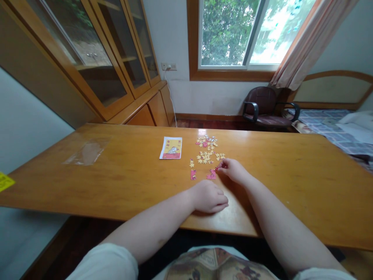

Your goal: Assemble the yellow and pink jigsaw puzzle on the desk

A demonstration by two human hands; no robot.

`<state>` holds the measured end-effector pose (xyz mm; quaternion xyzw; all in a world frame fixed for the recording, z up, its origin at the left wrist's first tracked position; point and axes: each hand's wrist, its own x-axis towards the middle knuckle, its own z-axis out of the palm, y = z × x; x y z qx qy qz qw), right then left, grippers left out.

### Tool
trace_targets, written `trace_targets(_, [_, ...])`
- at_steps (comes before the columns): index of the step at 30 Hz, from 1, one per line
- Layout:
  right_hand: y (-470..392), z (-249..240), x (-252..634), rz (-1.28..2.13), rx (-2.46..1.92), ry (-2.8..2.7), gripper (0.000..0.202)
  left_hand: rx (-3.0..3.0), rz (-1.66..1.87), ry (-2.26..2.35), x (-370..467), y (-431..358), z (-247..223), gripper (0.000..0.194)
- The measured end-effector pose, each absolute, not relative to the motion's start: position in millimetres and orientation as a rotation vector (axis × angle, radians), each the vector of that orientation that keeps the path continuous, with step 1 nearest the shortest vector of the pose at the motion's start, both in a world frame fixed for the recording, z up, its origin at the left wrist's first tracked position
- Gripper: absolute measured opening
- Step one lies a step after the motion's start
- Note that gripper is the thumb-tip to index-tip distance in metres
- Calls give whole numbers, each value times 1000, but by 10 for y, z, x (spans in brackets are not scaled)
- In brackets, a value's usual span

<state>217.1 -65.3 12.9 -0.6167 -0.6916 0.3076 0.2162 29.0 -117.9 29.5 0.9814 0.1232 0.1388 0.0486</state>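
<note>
My right hand (232,170) is closed in a pinch at a small red-pink puzzle piece (216,168), just right of some joined pink pieces (211,174). Lower down, my left hand (209,196) rests on the table with its fingers curled together; whatever they may hold is hidden. Another pink section (193,174) lies to the left, with yellow pieces (191,163) above it. Beyond my hands are a loose group of yellow pieces (205,157) and a mixed pile (206,141) of pink, yellow and pale ones. A picture card (171,148) lies left of the pieces.
A clear plastic bag (88,152) lies on the left of the wooden table (131,175). Past the table's far edge stand a dark chair (264,107) and a bed (326,124). A glass-door cabinet (116,50) is at the back left.
</note>
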Motion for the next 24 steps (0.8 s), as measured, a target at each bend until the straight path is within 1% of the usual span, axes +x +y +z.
trace_targets(2, [-682,174,2135,855,-1669,-1900,10,2958,499,586,153,-1041,404,36])
trace_targets(4, [-717,218,2084,874,-1648,-1902,13,2820,572,1012,-47,-885,557,33])
trace_targets(6, [-747,247,2024,933,-1634,-1904,14,2652,505,1389,-266,-773,712,31])
trace_targets(8, [-767,256,1968,1003,-1618,-1903,14,2558,369,1563,-453,-760,809,28])
trace_targets(10, [-776,250,1925,1037,-1601,-1904,13,2540,268,1619,-568,-847,807,27])
trace_targets(12, [-781,242,1892,1071,-1589,-1894,13,2555,229,1608,-606,-993,703,27])
trace_targets(14, [-786,240,1857,1108,-1587,-1874,13,2578,262,1538,-592,-1136,542,25])
trace_targets(18, [-772,237,1735,1142,-1590,-1886,16,2583,366,1490,-537,-1265,256,30])
trace_targets(21, [-721,222,1615,1149,-1551,-1958,15,2595,399,1479,-529,-1234,157,34])
trace_targets(24, [-663,208,1523,1125,-1541,-2059,11,2620,364,1452,-528,-1192,123,34])
